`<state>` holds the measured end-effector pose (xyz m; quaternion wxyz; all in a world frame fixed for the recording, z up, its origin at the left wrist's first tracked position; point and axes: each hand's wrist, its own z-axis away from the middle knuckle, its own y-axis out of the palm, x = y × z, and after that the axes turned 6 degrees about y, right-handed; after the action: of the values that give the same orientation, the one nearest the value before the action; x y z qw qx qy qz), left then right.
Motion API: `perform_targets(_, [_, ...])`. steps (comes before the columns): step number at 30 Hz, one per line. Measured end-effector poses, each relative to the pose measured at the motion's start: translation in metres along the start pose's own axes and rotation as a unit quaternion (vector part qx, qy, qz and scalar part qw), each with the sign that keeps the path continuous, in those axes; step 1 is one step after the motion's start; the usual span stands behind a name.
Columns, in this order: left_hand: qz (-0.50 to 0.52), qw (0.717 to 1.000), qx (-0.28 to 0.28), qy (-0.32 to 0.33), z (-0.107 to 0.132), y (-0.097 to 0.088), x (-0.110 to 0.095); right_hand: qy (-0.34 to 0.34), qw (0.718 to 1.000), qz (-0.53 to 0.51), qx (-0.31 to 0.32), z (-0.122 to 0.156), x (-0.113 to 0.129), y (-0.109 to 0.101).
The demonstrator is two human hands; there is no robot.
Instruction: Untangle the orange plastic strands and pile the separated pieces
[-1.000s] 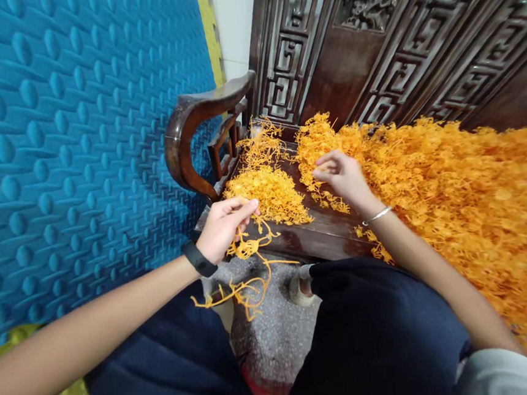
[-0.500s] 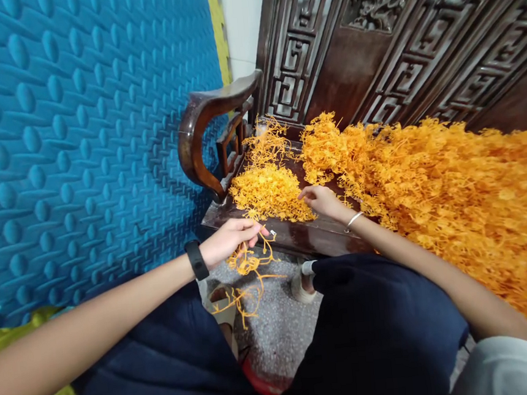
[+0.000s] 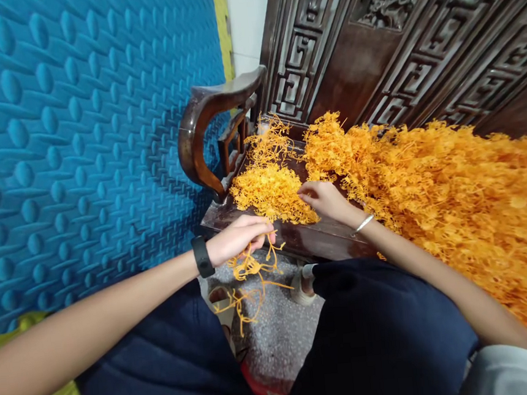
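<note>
My left hand (image 3: 244, 235) is closed around thin, branching orange plastic stems (image 3: 250, 269), which dangle below the fingers over the floor. Just beyond it, on the front of a dark wooden seat (image 3: 332, 239), lies a small heap of yellow-orange plastic pieces (image 3: 270, 191). My right hand (image 3: 326, 199) is at the right side of that heap with its fingers curled together; whatever the fingertips hold is too small to make out. Behind the heap sits a looser tangle of orange stems (image 3: 271, 141) by the armrest.
A large mound of orange plastic pieces (image 3: 466, 198) covers the right of the seat. The curved wooden armrest (image 3: 188, 133) rises at the left, and the carved backrest (image 3: 348, 61) stands behind. Blue textured matting (image 3: 79, 146) fills the left side.
My left hand has moved slightly right and up with the stems hanging from it. My right hand stays beside the small heap, its wrist shifted a little right.
</note>
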<state>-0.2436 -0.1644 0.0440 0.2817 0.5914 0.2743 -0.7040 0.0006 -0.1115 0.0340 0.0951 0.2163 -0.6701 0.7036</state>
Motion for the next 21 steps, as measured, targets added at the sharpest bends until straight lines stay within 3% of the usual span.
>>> perform_targets(1, [-0.023, 1.000, 0.005, 0.009, -0.001, 0.000, 0.000, -0.031, 0.996, -0.077, 0.043, 0.003, 0.009, -0.004])
perform_targets(3, [-0.073, 0.997, 0.008, 0.032, -0.002, -0.001, 0.001, -0.078, 0.957, -0.231, 0.157, 0.012, 0.028, -0.012])
perform_targets(6, [-0.125, 0.990, 0.012, 0.058, -0.004, -0.001, 0.003, -0.106, 0.910, -0.322, 0.239, 0.023, 0.054, -0.019])
perform_targets(9, [-0.139, 0.988, 0.016, 0.067, -0.006, 0.001, 0.004, -0.122, 0.919, -0.298, 0.229, 0.027, 0.068, -0.018])
perform_targets(13, [-0.144, 0.987, 0.008, 0.064, -0.009, 0.003, 0.003, -0.111, 0.924, -0.300, 0.207, 0.025, 0.069, -0.011])
perform_targets(18, [-0.122, 0.990, -0.062, 0.031, -0.010, 0.003, 0.000, -0.074, 0.913, -0.357, 0.185, 0.022, 0.066, -0.005])
perform_targets(21, [-0.121, 0.986, -0.100, 0.062, -0.009, 0.005, -0.002, -0.062, 0.899, -0.403, 0.159, 0.021, 0.068, 0.000])
